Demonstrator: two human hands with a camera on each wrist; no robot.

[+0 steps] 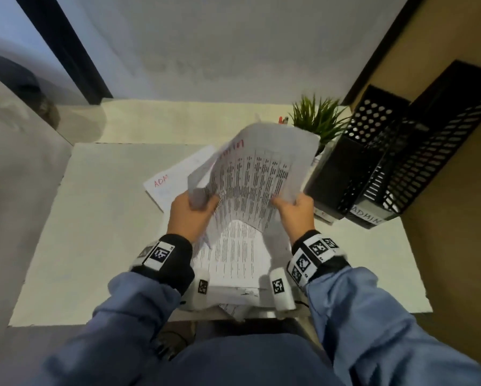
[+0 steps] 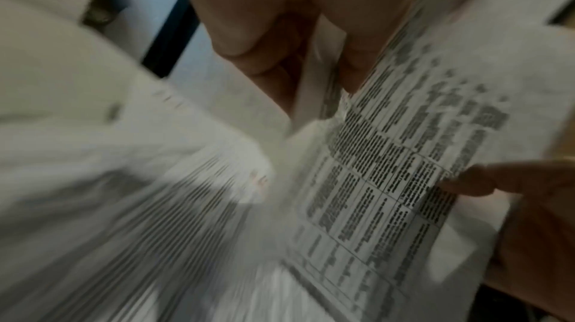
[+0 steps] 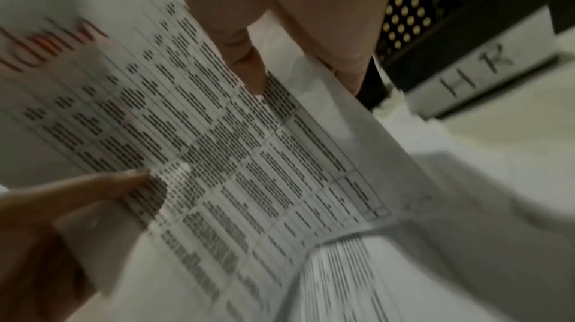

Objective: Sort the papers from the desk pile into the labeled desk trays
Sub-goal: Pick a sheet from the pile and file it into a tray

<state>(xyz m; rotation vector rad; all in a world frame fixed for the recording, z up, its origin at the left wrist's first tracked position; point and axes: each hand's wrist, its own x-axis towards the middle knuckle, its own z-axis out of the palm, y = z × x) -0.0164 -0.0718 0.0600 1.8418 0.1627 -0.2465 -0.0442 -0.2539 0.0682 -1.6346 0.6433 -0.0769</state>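
Both hands raised, left hand (image 1: 189, 215), right hand (image 1: 296, 211), fingers pinching

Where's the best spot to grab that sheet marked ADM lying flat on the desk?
Take the ADM sheet by its near-left corner, coming from the left. That corner lies bare on the desk, while its right part is hidden behind the held papers.

The held white printed sheet (image 1: 250, 174) hides part of the flat paper pile (image 1: 231, 260) at six o'clock, its text blurred.
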